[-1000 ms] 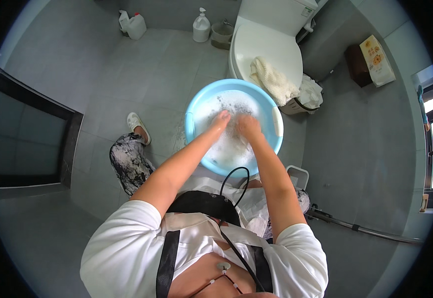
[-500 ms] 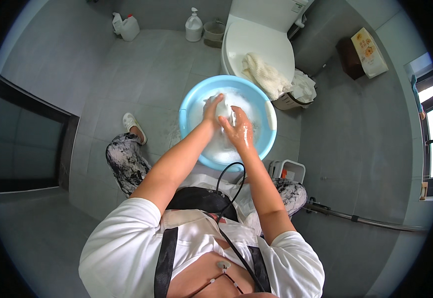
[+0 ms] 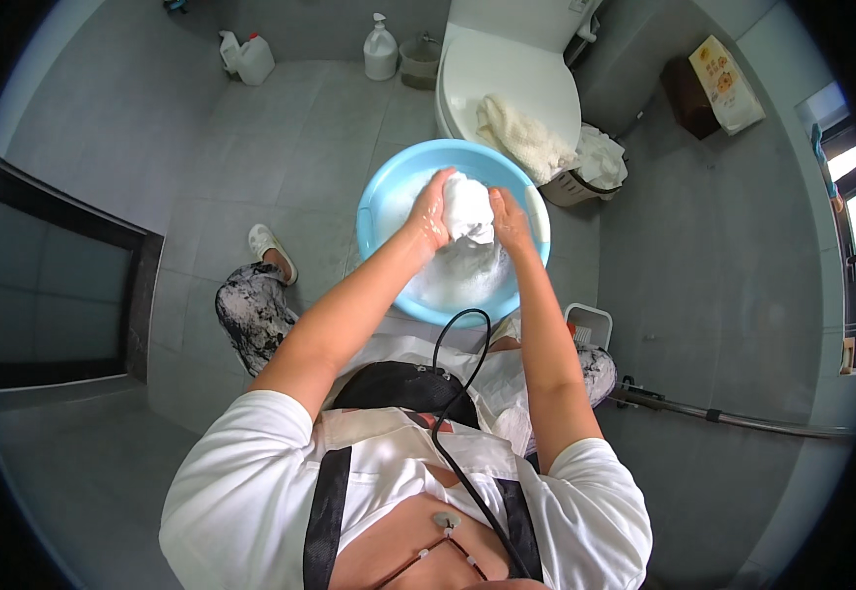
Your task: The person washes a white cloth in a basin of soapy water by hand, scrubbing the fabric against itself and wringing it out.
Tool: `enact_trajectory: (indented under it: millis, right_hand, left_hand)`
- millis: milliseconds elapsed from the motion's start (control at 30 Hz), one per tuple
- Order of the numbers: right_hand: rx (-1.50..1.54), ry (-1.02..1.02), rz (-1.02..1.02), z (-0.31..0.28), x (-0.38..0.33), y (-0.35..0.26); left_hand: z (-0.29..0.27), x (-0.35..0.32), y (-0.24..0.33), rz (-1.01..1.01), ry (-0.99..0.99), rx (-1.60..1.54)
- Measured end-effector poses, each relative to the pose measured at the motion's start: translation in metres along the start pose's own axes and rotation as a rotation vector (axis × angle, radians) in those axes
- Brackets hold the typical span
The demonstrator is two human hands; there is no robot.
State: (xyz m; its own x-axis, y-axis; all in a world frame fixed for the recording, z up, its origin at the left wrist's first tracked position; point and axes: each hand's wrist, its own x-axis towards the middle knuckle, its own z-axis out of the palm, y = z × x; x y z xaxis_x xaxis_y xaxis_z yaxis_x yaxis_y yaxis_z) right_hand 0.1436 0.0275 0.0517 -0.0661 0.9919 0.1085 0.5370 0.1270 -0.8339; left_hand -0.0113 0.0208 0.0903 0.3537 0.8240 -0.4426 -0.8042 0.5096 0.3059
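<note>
A bunched white cloth, wet and rounded, is held between my two hands above a light blue basin. My left hand is curled against its left side, with water glistening on the skin. Against the cloth's right side presses my right hand, its fingers partly hidden behind the edge of the bundle. White suds cover the water below. A pale strip lies along the basin's right rim; I cannot tell what it is.
Behind the basin stands a white toilet with a cream towel on its lid. A bin stuffed with white material is beside it. White jugs and a pump bottle line the back wall. A black cable loops before me.
The white cloth has come up higher and shows as a fuller bundle. My hands have moved apart to its two sides, the right one shifting rightward.
</note>
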Motion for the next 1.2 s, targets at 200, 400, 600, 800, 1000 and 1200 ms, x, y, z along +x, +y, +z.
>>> enact_trajectory:
  millis: [200, 400, 600, 800, 1000, 1200]
  right_hand:
    - [-0.475, -0.563, -0.041, -0.021, -0.025, 0.016]
    - [0.228, -0.597, 0.16, 0.012, -0.037, -0.005]
    - [0.656, -0.027, 0.296, 0.03, -0.027, 0.055]
    - [0.362, 0.024, -0.022, -0.032, -0.02, -0.075]
    - [0.051, 0.115, -0.205, -0.051, -0.017, -0.131]
    - [0.194, -0.03, -0.309, -0.043, -0.008, -0.112]
  left_hand:
    - [0.046, -0.026, 0.036, -0.015, -0.215, -0.021]
    - [0.056, -0.035, 0.032, -0.058, -0.303, -0.066]
    - [0.017, -0.034, 0.043, 0.108, -0.256, -0.075]
    - [-0.057, -0.023, 0.035, 0.333, 0.184, 0.342]
    - [-0.059, -0.027, 0.033, 0.374, 0.118, 1.187]
    - [-0.022, -0.031, 0.021, 0.521, -0.258, 1.452]
